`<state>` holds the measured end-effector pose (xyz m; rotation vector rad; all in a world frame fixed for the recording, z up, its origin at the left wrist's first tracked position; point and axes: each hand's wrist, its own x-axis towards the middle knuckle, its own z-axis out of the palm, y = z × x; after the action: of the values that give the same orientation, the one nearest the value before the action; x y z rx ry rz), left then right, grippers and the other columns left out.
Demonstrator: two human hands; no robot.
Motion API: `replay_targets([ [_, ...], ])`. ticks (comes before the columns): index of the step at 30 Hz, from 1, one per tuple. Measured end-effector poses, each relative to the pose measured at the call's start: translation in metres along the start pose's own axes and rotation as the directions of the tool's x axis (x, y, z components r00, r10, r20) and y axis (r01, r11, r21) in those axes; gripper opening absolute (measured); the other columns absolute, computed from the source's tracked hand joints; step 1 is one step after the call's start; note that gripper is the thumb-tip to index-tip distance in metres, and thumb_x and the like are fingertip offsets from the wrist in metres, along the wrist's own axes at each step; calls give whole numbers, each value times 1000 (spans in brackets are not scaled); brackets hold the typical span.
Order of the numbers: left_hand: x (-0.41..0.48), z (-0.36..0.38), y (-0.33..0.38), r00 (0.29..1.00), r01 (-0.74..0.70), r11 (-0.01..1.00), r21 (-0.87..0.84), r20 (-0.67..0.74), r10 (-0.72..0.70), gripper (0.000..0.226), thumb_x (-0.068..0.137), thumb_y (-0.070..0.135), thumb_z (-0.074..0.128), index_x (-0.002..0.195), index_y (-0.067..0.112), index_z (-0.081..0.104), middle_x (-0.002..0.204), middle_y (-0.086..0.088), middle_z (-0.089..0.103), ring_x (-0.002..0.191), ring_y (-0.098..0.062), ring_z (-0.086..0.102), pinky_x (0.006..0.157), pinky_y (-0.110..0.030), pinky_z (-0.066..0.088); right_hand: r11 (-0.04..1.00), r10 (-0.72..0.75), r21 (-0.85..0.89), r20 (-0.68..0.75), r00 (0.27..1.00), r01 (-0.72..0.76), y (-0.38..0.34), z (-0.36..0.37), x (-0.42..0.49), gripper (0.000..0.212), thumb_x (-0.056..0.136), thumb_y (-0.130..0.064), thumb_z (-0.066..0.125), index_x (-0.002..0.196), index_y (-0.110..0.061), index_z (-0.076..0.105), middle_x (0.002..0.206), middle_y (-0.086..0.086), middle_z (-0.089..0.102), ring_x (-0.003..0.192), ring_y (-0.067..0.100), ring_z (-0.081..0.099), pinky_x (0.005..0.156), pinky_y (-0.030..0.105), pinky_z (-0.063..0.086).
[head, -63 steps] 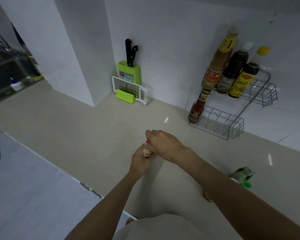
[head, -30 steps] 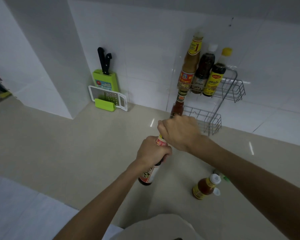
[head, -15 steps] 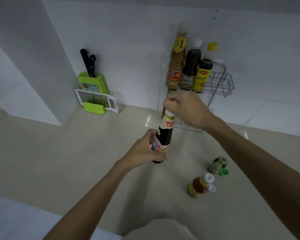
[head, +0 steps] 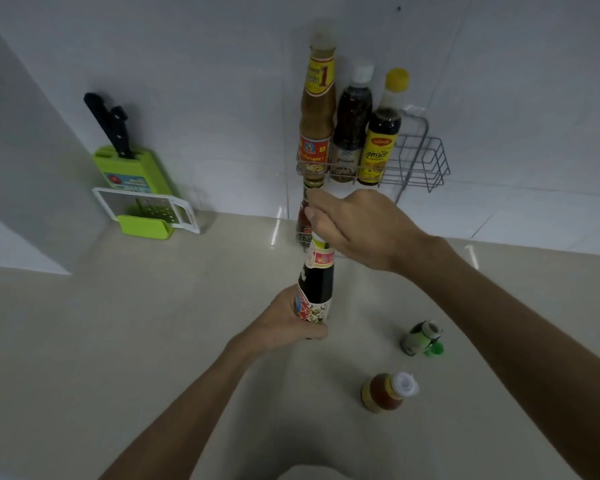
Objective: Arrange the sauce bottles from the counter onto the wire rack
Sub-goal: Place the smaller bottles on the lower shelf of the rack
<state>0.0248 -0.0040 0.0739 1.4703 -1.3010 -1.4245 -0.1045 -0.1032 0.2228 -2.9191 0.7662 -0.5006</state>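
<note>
I hold a dark sauce bottle (head: 317, 282) with a colourful label upright above the counter. My left hand (head: 288, 323) grips its base and my right hand (head: 357, 226) is closed over its cap and neck. Behind it the wire rack (head: 423, 164) hangs on the wall. Its upper shelf carries a tall brown bottle (head: 317, 112), a dark bottle with a white cap (head: 352, 123) and a yellow-capped bottle (head: 381, 133). A small red bottle (head: 303, 216) stands on the lower shelf, partly hidden by my right hand. On the counter stand an orange sauce bottle (head: 383, 393) and a small green-labelled bottle (head: 420, 337).
A green knife block (head: 132, 168) with black-handled knives leans on the wall at the left, a white grater (head: 146, 209) in front of it. A loose green cap (head: 435, 349) lies by the small bottle. The beige counter (head: 118, 341) spreads out in front of me.
The dark bottle has gone from low near the counter to upright and higher, closer to the rack. My right hand stays on its cap, my left has slid to its base.
</note>
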Motion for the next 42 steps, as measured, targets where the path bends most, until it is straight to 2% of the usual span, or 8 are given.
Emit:
replay_targets([
  [7,-18,-14,-9,983,67,996,53,165,-75,16,55,-2,66,65,8,60,68,-14,59,70,-28,60,82,-57,54,990,-130,-37,171,977,139,5,8,-4,50,98,-46,17,91,-12,53,54,-14,24,43,1,23,47,24,25],
  [14,-19,22,-20,867,206,974,95,-479,-137,27,51,6,71,63,21,52,54,8,56,47,-9,49,44,-18,40,912,371,-300,311,875,-280,10,56,-5,36,97,-15,44,132,-5,42,107,19,61,96,40,61,70,40,45],
  [19,-38,-15,-8,995,100,995,5,1,-100,27,51,-5,63,58,16,47,50,4,49,46,-11,44,47,-21,35,1000,-4,12,237,971,1,1,20,-16,46,101,-46,20,95,-16,54,63,-9,43,55,11,46,59,29,33],
  [25,-33,16,3,888,106,991,80,-456,-58,31,48,4,71,58,23,48,46,11,51,42,-5,44,43,-16,37,910,319,-335,183,930,-246,-3,37,-6,28,97,-27,45,115,-6,48,90,15,55,88,38,60,62,38,40],
  [30,-45,-10,-1,989,121,992,32,83,-123,25,48,0,65,61,17,51,59,-3,53,59,-19,52,51,-20,38,1000,-22,17,143,990,20,-5,13,-23,43,99,-39,27,87,-14,59,59,-8,36,52,16,39,60,30,34],
  [32,-45,-5,-1,995,99,993,57,-20,-98,28,48,1,66,59,21,51,55,3,53,53,-16,50,50,-21,38,997,55,-60,65,996,-51,-10,15,-28,38,97,-37,25,78,-17,52,57,-6,39,53,22,46,57,32,36],
  [36,-34,22,-7,861,174,965,198,-507,-52,29,49,16,70,72,27,55,61,11,61,57,-12,58,51,-22,44,840,515,-291,168,840,-457,-8,46,-17,24,96,-20,42,111,-6,54,100,14,60,96,37,61,62,39,39],
  [42,-18,32,-2,707,263,898,353,-704,71,36,63,34,71,90,22,51,85,2,62,79,-20,61,64,-35,54,264,595,726,395,700,-635,-17,58,-42,39,82,-51,66,107,-21,59,91,-3,63,79,13,63,52,25,52],
])
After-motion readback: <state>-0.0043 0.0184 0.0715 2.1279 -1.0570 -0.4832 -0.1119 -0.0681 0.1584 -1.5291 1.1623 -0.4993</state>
